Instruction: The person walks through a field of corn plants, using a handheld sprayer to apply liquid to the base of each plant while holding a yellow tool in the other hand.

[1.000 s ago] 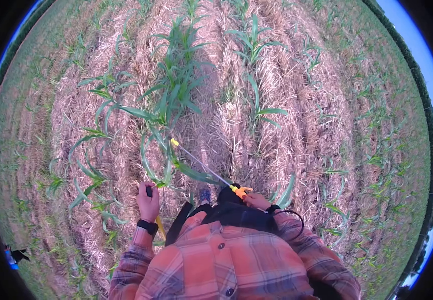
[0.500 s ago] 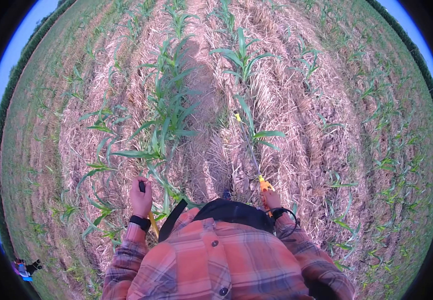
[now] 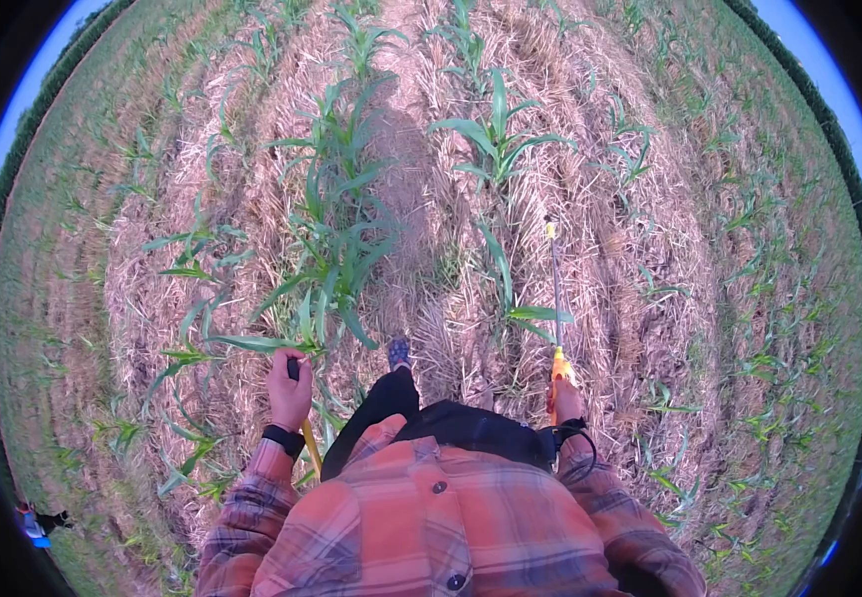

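My left hand (image 3: 290,398) is closed around the black grip of a yellow pump lever (image 3: 311,448), which runs back beside my hip. In my right hand (image 3: 567,404) is the yellow-orange handle of a spray wand (image 3: 556,289), my fingers wrapped round it. Its thin metal tube points forward to a yellow nozzle end (image 3: 550,229), held over straw to the right of a young corn plant (image 3: 499,139). A dark hose (image 3: 587,448) loops by my right wrist. Leaves of another corn plant (image 3: 326,279) reach close to my left hand.
Rows of young corn run ahead on both sides, with dry straw (image 3: 421,269) covering the soil between them. My shoe (image 3: 398,351) shows on the strip between two rows. Another person (image 3: 35,522) is far off at the lower left. A tree line edges the field.
The wand has swung to the right, its nozzle now beyond the corn leaves. My left leg and shoe have come forward into view. Both hands keep their grips.
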{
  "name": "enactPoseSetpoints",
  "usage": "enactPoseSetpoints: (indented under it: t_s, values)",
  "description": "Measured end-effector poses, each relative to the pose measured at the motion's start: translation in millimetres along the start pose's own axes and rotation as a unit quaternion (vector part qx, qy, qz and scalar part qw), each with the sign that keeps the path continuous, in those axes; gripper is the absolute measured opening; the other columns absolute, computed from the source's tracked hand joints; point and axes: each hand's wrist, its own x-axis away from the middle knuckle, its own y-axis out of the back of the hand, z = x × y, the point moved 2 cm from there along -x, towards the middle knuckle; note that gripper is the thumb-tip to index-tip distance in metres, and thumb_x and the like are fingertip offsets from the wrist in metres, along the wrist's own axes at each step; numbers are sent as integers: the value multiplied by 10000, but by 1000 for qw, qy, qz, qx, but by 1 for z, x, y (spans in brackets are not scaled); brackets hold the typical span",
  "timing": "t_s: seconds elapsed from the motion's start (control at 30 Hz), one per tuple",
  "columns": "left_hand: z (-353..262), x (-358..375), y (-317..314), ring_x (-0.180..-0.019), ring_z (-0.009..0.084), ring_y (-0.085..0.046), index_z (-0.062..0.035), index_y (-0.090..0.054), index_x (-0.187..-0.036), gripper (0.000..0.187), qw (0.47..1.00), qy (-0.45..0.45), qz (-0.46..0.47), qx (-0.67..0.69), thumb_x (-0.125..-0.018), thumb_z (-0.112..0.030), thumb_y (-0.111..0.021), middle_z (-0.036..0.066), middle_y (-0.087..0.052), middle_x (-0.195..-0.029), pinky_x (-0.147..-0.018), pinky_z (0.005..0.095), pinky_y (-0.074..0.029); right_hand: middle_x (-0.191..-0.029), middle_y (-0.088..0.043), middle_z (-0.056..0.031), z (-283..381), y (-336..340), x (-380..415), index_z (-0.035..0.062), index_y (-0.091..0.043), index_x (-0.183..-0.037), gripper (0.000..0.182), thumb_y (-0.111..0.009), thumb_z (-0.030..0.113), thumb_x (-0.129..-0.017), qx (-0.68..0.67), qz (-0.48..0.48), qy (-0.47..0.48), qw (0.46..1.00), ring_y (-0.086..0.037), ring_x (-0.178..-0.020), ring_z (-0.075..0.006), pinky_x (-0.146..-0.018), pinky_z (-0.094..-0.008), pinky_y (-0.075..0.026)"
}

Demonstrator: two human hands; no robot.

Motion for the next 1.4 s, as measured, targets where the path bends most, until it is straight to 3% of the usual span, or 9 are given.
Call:
enactPoseSetpoints:
  t_s: [0.3,0.53,0.77,0.87,1.03,1.1,1.3,1.4]
  values:
    - [20,-93,27,-498,67,-380,-51,-435,-795,97,997,44,-50,46,-731,-41,-507,0,-414,-563,-460,206,-320,-495,-419,-9,67,-117,-41,56,-476,-713,285,-429,325,-795,150,84,-17,985,-370,-341,-99,-308,-227,-292]
    - [29,-137,36,-500,66,-381,-52,-431,-795,103,995,60,-60,45,-730,-45,-510,-6,-411,-560,-457,208,-319,-507,-427,0,140,-205,-30,57,-482,-740,324,-413,367,-805,318,182,15,930,-396,-383,-75,-329,-210,-311]
    - [18,-170,30,-497,70,-386,-53,-427,-801,110,990,100,-59,81,-728,-41,-508,-1,-412,-558,-448,218,-321,-523,-450,1,169,-236,-53,52,-491,-772,356,-395,393,-809,338,276,30,899,-415,-396,-74,-349,-209,-335]
    - [5,-191,22,-499,70,-378,-56,-427,-801,110,992,73,-92,57,-728,-37,-507,-3,-402,-561,-449,218,-318,-504,-485,-15,182,-246,-85,46,-521,-684,320,-448,341,-783,338,259,64,903,-441,-379,-101,-352,-229,-339]
    - [-31,-238,-1,-510,69,-359,-60,-430,-806,106,993,33,-113,32,-730,-33,-499,-9,-385,-575,-458,217,-311,-508,-488,-27,204,-244,-155,30,-515,-677,335,-439,337,-787,297,230,80,923,-448,-375,-112,-353,-251,-356]
    - [-46,-259,-13,-512,68,-365,-60,-432,-803,105,994,20,-111,16,-728,-32,-501,-10,-386,-574,-461,218,-313,-514,-441,-1,219,-239,-177,39,-494,-713,313,-433,331,-806,270,205,49,939,-401,-398,-77,-360,-217,-332]
    - [-76,-303,-43,-509,85,-380,-59,-446,-800,112,992,-4,-125,-24,-716,-36,-517,2,-399,-566,-467,224,-325,-500,-426,-14,266,-215,-232,46,-479,-680,241,-438,262,-781,176,125,2,976,-382,-347,-102,-307,-233,-311]
    - [-80,-320,-53,-508,84,-381,-56,-447,-801,115,991,-17,-124,-53,-714,-40,-522,3,-403,-566,-464,224,-325,-486,-442,-22,279,-202,-253,53,-469,-662,276,-424,287,-802,138,107,48,983,-409,-341,-109,-287,-247,-314]
